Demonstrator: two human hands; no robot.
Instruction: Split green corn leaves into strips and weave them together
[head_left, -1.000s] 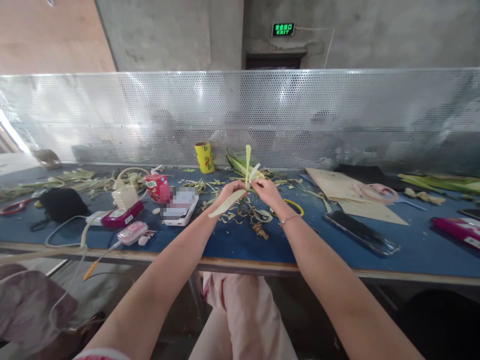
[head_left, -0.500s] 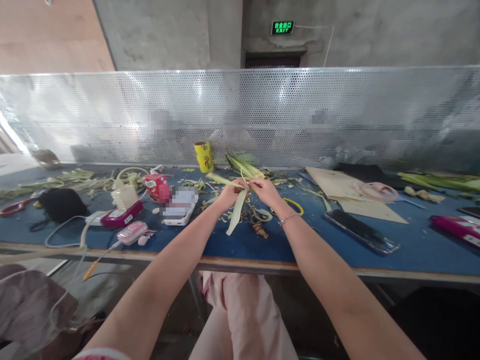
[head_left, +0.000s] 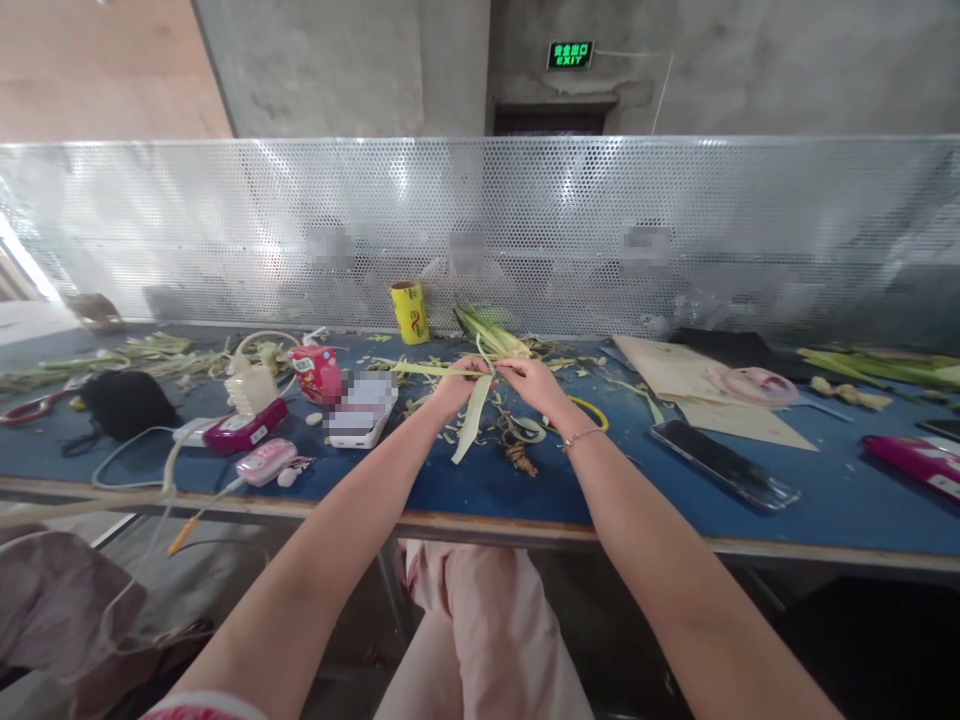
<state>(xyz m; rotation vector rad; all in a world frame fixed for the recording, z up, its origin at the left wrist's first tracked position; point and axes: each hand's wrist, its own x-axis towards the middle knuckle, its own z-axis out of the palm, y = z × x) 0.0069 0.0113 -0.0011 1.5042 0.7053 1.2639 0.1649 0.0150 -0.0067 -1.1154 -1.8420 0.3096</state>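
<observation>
Pale green leaf strips [head_left: 472,422] cross between my two hands over the blue table; one broad end hangs down toward me and another sticks out to the left. My left hand [head_left: 459,385] is closed on these leaf strips. Close beside it, my right hand [head_left: 526,380] has its fingers pinched at the same crossing, with a thin strip looping up between the hands. The fingertips are small, so the exact grip is hard to see. Just beyond the hands lies a bundle of green leaves [head_left: 487,332]. Scraps and a brown twisted root-like piece [head_left: 520,458] lie below them.
A yellow tape roll [head_left: 409,313] stands behind, before a perforated metal screen [head_left: 300,200]. Left are a red box [head_left: 316,373], a white device [head_left: 362,410], a power bank [head_left: 245,428] and cables. Right lie a dark phone [head_left: 724,464], cardboard [head_left: 742,424] and yellow-handled scissors [head_left: 592,410].
The strip end pointing left has swung lower and lies nearly level. Both hands stay close together, holding the leaf strips, and the view has shifted slightly.
</observation>
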